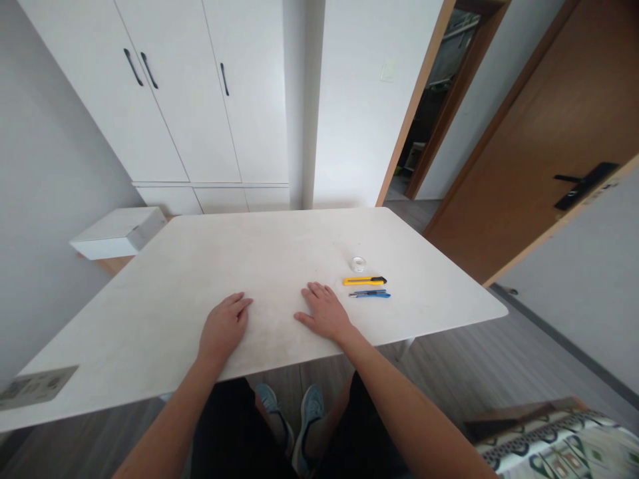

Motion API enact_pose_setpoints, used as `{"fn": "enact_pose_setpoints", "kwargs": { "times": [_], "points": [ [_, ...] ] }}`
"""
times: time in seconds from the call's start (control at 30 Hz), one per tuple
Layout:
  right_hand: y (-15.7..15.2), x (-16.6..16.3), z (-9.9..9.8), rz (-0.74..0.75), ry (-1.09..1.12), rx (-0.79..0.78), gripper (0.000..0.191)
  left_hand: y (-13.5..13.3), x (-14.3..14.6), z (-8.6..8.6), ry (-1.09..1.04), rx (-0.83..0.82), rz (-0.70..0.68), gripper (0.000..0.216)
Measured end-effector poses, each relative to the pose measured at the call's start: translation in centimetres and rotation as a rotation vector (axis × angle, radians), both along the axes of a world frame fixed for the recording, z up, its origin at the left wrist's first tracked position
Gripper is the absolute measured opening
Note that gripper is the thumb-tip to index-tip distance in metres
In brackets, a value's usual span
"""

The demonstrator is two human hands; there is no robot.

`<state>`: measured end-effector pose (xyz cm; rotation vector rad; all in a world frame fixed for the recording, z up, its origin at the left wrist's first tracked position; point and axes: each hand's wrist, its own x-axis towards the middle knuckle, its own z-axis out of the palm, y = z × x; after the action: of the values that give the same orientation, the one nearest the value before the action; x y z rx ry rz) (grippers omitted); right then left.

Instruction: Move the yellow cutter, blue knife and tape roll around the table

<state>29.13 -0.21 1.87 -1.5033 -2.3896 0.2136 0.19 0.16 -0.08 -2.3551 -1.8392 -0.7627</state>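
Note:
My left hand [223, 326] lies flat, palm down, on the white table [200, 266] near its front edge and holds nothing. My right hand [325, 311] also rests palm down with its fingers spread, a short way to the right. Just right of my right hand lie a yellow utility knife [364, 281] and, below it, a blue pen-like tool [370, 293], both lengthwise and untouched. A small clear tape roll [358, 264] sits just beyond the knife.
A label sticker [34, 386] is on the table's front left corner. A low white box [117, 231] stands behind the table at the left, white cupboards [190, 93] behind. An open brown door [544, 153] is at the right, and a patterned cushion [559, 446] at lower right.

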Motion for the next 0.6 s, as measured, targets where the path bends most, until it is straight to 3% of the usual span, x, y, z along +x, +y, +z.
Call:
{"fn": "enact_pose_setpoints", "kwargs": {
  "times": [0.6],
  "points": [
    [0.05, 0.06, -0.06, 0.006, 0.006, -0.006, 0.067, -0.16, 0.14, 0.36, -0.011, -0.004, 0.003, 0.040]
  ]
}}
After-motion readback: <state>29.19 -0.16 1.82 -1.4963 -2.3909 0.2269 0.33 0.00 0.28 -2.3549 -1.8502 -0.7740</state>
